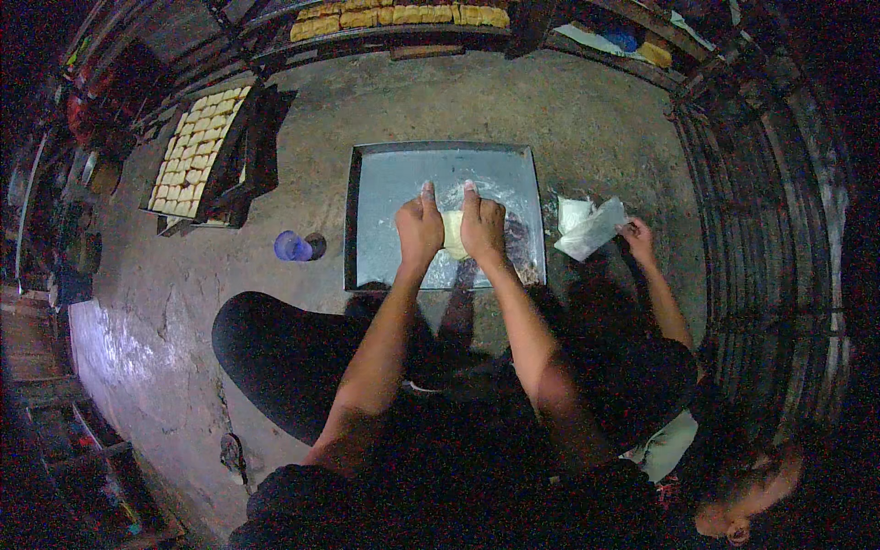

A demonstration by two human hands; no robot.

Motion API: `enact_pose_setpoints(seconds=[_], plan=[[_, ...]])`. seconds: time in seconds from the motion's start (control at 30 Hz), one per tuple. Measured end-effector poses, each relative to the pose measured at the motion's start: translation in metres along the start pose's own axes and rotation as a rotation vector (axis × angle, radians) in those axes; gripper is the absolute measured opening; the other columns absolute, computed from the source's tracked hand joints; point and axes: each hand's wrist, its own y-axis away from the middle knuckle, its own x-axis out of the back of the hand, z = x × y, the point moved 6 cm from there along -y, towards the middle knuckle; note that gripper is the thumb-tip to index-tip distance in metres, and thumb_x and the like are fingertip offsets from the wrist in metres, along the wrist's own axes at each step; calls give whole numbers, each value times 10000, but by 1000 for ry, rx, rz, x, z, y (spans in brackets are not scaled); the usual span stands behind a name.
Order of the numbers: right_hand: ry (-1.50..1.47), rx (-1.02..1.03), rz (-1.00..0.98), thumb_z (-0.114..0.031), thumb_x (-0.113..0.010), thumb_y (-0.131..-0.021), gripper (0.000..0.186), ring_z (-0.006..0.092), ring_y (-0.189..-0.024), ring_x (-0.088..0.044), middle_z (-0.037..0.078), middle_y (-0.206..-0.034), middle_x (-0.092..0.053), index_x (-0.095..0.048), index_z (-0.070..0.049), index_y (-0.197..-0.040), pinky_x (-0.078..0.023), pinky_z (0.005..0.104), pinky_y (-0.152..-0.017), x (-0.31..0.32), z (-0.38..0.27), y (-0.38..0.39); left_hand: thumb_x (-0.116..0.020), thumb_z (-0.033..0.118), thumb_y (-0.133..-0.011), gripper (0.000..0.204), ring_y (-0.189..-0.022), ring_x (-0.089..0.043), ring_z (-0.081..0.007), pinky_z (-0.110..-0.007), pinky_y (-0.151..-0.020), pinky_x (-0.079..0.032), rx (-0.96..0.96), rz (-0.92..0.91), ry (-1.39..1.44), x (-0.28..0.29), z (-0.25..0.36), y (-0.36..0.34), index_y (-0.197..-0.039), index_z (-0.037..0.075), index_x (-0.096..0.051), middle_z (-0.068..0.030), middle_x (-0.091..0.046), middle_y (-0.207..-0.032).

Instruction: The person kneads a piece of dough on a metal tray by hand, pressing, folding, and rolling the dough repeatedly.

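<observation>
A pale lump of dough (454, 236) lies in a shallow metal tray (354, 197) dusted with flour. My left hand (420, 231) is closed at the dough's left side, and my right hand (481, 227) is closed at its right side. Both thumbs point up and away from me. The curled fingers and the dough's outer ends are hidden under my hands.
Right of the tray, another person's hand (639, 242) holds a whitish plastic bag (591, 229). A blue-purple cup (291, 246) is at the left. Beyond it, a tilted tray holds rows of dough pieces (200, 151). Baked bread (403, 16) lines the far shelf.
</observation>
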Motion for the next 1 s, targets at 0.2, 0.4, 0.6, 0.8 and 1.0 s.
enact_pose_setpoints(seconds=[0.2, 0.4, 0.6, 0.8, 1.0], plan=[[-19, 70, -35, -423, -320, -1018, 652, 478, -698, -588, 270, -659, -602, -579, 42, -642, -430, 536, -695, 8, -11, 1, -425, 437, -1022, 620, -439, -488, -164, -383, -448, -393, 44, -59, 71, 4, -12, -6, -576, 18, -525, -69, -509, -490], [238, 441, -17, -341, -379, -1024, 424, 461, -807, -613, 234, -940, -667, -616, 5, -1092, -476, 520, -742, 6, -6, 4, -436, 450, -1018, 520, -571, -565, -160, -341, -530, -446, 189, -284, 429, -18, -7, 0, -766, 19, -584, -81, -609, -662], [-101, 66, -294, -320, -377, -1019, 411, 419, -999, -607, 225, -1093, -640, -627, -2, -1092, -479, 467, -884, 6, -19, 3, -580, 327, -975, 368, -583, -605, -139, -305, -519, -479, -109, -207, 21, -6, -1, 0, -797, 6, -585, -105, -633, -689], [-322, 110, 163, -333, -395, -1008, 433, 420, -1037, -588, 243, -1116, -624, -666, 1, -1051, -444, 469, -940, 23, -20, -1, -616, 273, -964, 322, -492, -553, -116, -302, -426, -435, -9, -154, 224, -8, 7, 4, -781, 14, -556, -88, -599, -631], [-16, 46, 55, -371, -353, -1011, 516, 452, -903, -607, 261, -927, -656, -667, 18, -881, -455, 521, -846, 16, -19, 4, -585, 273, -979, 344, -531, -547, -142, -332, -488, -431, -111, 7, 301, -10, 22, 19, -755, 22, -515, -99, -540, -580]])
